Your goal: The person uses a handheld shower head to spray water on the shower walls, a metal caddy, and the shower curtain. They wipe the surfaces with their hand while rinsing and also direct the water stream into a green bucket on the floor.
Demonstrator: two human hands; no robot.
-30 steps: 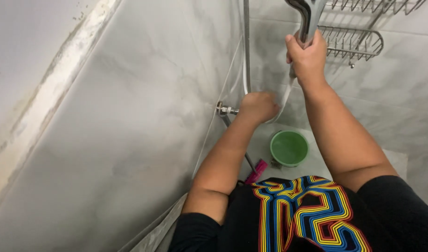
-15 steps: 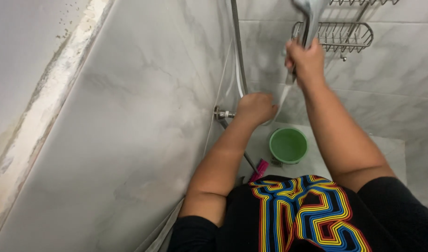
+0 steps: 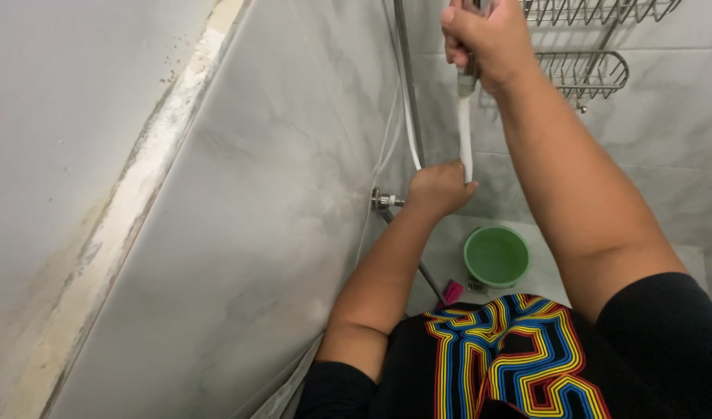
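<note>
Marble wall point(image 3: 240, 233) carries a chrome valve point(image 3: 383, 201) — the landmark. Just right of the valve, the left hand point(image 3: 440, 188) is closed around the white hose point(image 3: 465, 140). Below the valve on the floor sits a green bucket point(image 3: 496, 255). Above the valve, the right hand point(image 3: 488, 39) grips the shower handle — wire racks point(image 3: 585, 74) beyond.

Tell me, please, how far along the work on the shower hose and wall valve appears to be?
Done: the right hand has the shower handle gripped up high. In hand: the left hand closes on the wall valve, beside the white hose. Left: no water shows flowing, and the green bucket looks empty on the floor.
</note>
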